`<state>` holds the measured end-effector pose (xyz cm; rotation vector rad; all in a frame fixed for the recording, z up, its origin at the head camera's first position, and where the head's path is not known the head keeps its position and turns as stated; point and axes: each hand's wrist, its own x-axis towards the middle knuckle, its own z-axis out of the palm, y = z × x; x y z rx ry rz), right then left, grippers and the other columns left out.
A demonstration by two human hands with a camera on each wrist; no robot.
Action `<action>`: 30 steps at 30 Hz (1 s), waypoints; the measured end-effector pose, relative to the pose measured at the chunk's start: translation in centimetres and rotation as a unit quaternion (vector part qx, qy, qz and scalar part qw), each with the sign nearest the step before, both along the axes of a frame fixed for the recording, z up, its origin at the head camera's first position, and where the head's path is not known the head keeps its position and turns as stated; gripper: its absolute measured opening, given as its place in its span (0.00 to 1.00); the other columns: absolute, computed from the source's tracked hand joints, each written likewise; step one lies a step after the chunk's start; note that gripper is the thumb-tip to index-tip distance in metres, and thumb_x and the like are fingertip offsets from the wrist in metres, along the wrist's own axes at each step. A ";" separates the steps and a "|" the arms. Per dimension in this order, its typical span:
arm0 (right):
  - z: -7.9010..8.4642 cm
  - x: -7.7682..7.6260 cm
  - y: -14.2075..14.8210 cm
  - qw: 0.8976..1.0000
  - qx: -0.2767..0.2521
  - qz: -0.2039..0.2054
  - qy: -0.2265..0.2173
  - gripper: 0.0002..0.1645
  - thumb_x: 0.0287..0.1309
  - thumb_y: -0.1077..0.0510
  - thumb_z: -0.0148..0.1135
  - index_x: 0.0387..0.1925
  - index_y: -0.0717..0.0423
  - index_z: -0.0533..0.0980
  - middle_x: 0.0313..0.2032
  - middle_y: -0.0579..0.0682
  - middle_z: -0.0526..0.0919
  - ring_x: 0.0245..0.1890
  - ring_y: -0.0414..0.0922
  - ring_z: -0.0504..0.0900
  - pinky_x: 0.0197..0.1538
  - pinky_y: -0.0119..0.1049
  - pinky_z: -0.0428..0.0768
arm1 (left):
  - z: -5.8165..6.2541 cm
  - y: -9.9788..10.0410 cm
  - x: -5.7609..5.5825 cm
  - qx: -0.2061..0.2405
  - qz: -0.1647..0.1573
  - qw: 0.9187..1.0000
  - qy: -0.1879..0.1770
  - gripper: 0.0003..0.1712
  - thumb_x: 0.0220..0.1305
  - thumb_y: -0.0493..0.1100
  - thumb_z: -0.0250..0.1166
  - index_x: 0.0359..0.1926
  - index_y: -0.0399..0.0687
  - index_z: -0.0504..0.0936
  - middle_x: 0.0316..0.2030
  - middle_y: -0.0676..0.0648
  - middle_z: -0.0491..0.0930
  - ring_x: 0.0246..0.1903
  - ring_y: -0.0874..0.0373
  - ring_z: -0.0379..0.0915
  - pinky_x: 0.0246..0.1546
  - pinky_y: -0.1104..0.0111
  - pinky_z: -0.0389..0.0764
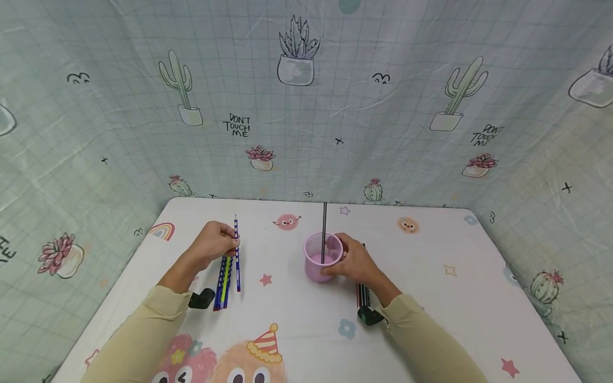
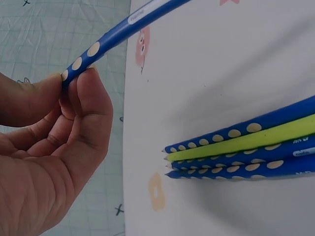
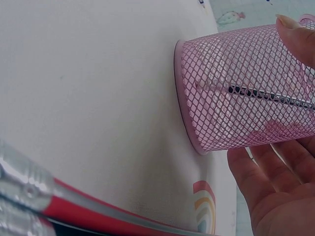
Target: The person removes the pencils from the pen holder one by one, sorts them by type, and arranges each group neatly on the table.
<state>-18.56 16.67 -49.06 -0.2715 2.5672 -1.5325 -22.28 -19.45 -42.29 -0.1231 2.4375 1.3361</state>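
My left hand pinches a blue pencil with pale dots between thumb and fingertips. It is raised over the table, its sharpened tip pointing away from me. Close beside it lie several blue dotted pencils and one yellow-green pencil, side by side. My right hand grips a pink mesh pencil cup, thumb on one side and fingers round the other. The cup stands upright near the table's middle. A single thin dark pencil stands inside it, rising well above the rim.
Below the right wrist lie several dark and red pencils, partly hidden by the arm; metal ferrules show in the right wrist view. The white table has printed cartoon figures. A patterned cloth hangs behind and at both sides.
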 end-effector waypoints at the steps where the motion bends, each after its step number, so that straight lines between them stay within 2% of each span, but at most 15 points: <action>1: 0.0 0.0 0.0 1.000 -0.001 0.001 0.002 0.52 0.36 0.55 0.90 0.66 0.54 0.73 0.62 0.54 0.83 0.65 0.56 0.81 0.68 0.55 0.80 | -0.1 -0.1 0.0 0.000 0.000 1.000 0.000 0.13 0.75 0.33 0.60 0.53 0.26 0.75 0.44 0.36 0.80 0.34 0.57 0.80 0.40 0.66 0.89; 8: 0.1 0.1 0.1 1.000 -0.005 0.006 0.005 0.51 0.37 0.55 0.89 0.65 0.55 0.74 0.62 0.54 0.83 0.65 0.56 0.81 0.67 0.56 0.81 | -0.9 -0.7 -0.3 0.008 0.002 1.000 -0.005 0.11 0.73 0.31 0.60 0.51 0.25 0.76 0.42 0.38 0.80 0.33 0.58 0.81 0.41 0.65 0.90; 19: 0.0 0.0 0.1 1.000 -0.005 0.007 0.006 0.52 0.36 0.55 0.90 0.66 0.55 0.73 0.61 0.54 0.83 0.64 0.56 0.81 0.67 0.55 0.81 | -1.4 -1.3 -0.3 0.008 -0.004 1.000 -0.020 0.12 0.72 0.31 0.61 0.52 0.26 0.75 0.41 0.38 0.80 0.33 0.57 0.80 0.41 0.63 0.90; 26: 0.0 0.0 0.1 1.000 -0.005 0.005 0.004 0.52 0.36 0.56 0.90 0.66 0.55 0.73 0.61 0.53 0.83 0.64 0.54 0.81 0.67 0.54 0.81 | -1.6 -1.6 -0.4 0.022 0.002 0.999 -0.032 0.20 0.72 0.31 0.62 0.60 0.31 0.68 0.43 0.35 0.84 0.30 0.58 0.81 0.38 0.65 0.90; 30: 0.0 0.0 0.1 1.000 -0.005 0.006 0.002 0.52 0.36 0.55 0.90 0.66 0.54 0.73 0.61 0.53 0.83 0.63 0.54 0.82 0.67 0.54 0.81 | -1.8 -1.8 -0.4 0.029 0.009 0.999 -0.041 0.22 0.72 0.31 0.63 0.62 0.29 0.68 0.42 0.37 0.83 0.30 0.58 0.81 0.36 0.67 0.89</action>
